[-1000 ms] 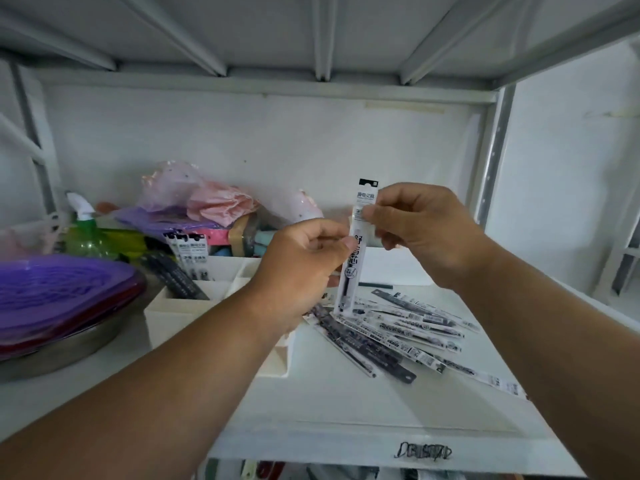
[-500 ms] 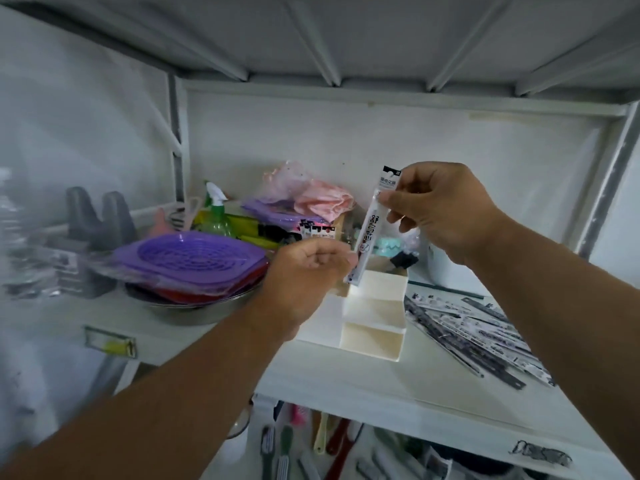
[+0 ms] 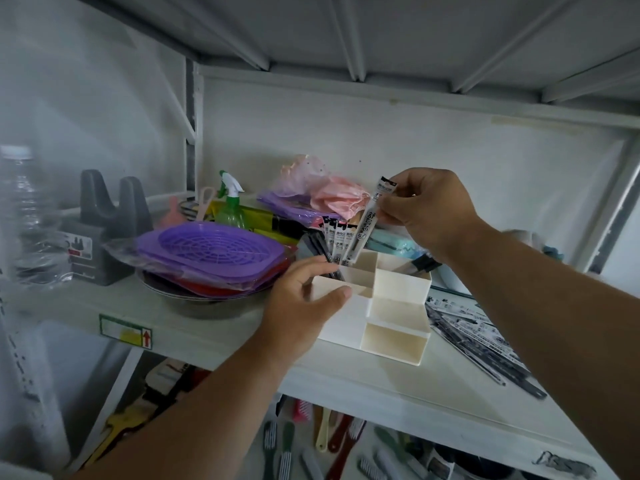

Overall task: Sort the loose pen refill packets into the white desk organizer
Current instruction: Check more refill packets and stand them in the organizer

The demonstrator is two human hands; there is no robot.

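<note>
Lowering toward the white desk organizer [image 3: 398, 292], the refill packet [image 3: 369, 221] now has its bottom end at the rear-left compartment, where a second ago it was held up between both hands. The right hand [image 3: 427, 211] alone pinches its top; the left hand [image 3: 304, 303] has let go and rests, fingers loosely curled and holding nothing, on the organizer's left wall. Insertion looks nearly done. Standing packets [image 3: 334, 237] already fill that compartment. Right of the organizer, the loose packets [image 3: 485, 348] are partly hidden by the right forearm, so their count is unclear.
</note>
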